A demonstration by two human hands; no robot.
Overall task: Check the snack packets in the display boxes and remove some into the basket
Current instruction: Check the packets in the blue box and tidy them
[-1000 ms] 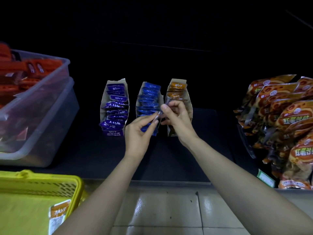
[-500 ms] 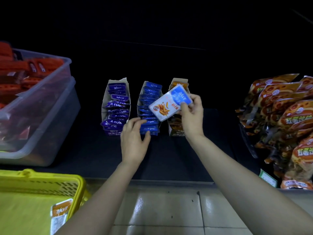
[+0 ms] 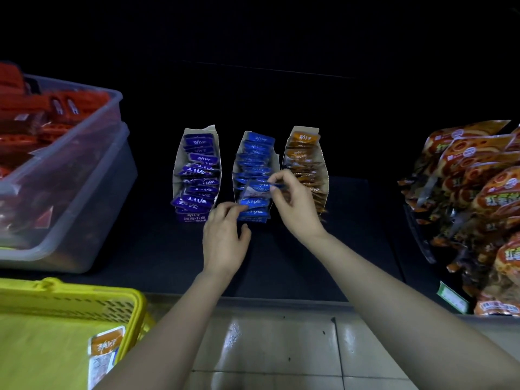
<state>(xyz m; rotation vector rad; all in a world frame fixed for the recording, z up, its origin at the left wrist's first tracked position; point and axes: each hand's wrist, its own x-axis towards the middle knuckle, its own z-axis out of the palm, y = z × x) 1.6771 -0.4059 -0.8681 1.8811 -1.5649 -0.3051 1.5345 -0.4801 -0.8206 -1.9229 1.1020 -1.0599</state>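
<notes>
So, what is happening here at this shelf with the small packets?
A person is checking the snack packets. The right hand pinches a blue packet just above the middle display box. The left hand touches the front packets of the same box; whether it grips one is unclear. The purple box and the orange box are untouched. One orange packet lies in the yellow basket.
</notes>
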